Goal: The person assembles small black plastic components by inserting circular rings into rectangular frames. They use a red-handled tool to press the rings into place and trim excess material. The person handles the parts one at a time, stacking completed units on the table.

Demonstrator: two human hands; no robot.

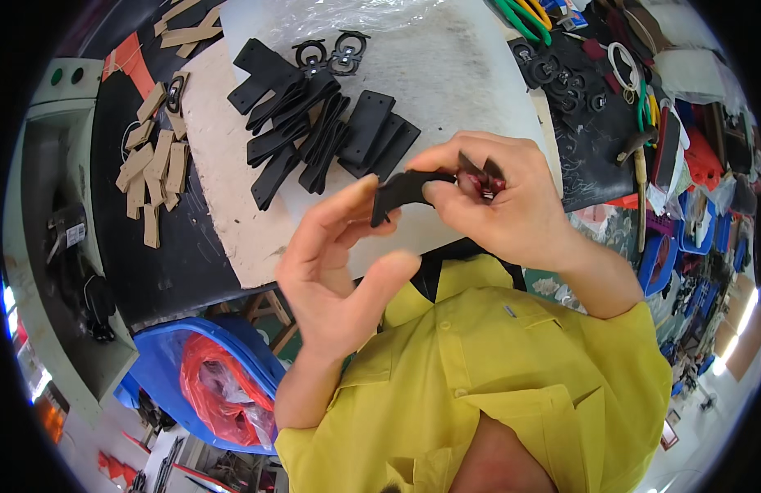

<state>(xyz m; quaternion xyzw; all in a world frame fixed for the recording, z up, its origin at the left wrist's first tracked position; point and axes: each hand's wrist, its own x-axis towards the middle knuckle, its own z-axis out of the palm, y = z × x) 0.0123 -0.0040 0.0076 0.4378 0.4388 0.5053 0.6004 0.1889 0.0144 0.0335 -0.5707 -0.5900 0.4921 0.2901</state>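
My right hand (512, 193) is closed, pinching a short black strap piece (409, 187) between thumb and fingers. In the same palm sits a small tool with red parts and dark pointed ends (484, 179); its kind is partly hidden by the fingers. My left hand (335, 267) is open, thumb spread apart, its index fingertip touching or very near the strap's left end. Beyond the hands lies a pile of black strap pieces (294, 123), some folded into loops, some flat with small holes. Two black ring-shaped fittings (346, 53) lie behind the pile.
A pale work board (220, 172) covers the table's middle. Several tan strips (154, 164) lie on the black tabletop at left. More black fittings (561, 78) and green-handled tools (520, 20) lie at far right. A blue bin (171, 337) with red plastic stands below left.
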